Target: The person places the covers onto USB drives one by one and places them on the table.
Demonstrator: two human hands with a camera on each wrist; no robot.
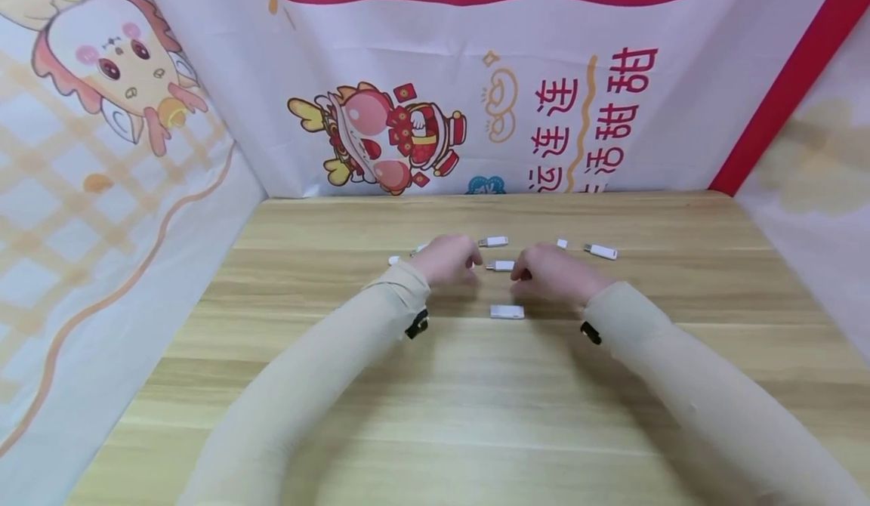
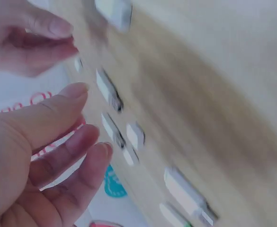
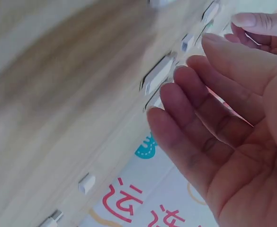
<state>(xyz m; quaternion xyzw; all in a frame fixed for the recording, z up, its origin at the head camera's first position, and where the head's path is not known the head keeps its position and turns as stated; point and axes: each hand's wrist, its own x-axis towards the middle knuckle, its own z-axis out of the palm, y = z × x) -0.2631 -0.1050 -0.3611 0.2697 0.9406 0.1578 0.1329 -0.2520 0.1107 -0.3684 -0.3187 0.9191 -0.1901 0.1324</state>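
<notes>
My left hand [image 1: 448, 258] hovers over the wooden table, fingers loosely bent, with nothing between thumb and fingertips. Across from it my right hand [image 1: 557, 272] hangs palm inward, its relaxed fingers holding nothing. Between the two lies a white USB flash drive [image 1: 503, 266] with its metal plug toward the left hand. Just behind is a second white USB flash drive [image 1: 496, 242]. Nearer the body lies a white stick-shaped piece [image 1: 507, 312] with no plug showing. In the left wrist view, a white drive [image 2: 183, 189] lies past the left fingertips, and a small white cap [image 2: 135, 135] sits closer.
To the right are another white USB flash drive [image 1: 601, 251] and a small white cap [image 1: 561, 243]. A white piece [image 1: 394, 260] and a partly hidden one [image 1: 418, 249] lie beside the left wrist. A printed cloth [image 1: 421, 53] hangs behind the table [image 1: 476, 408].
</notes>
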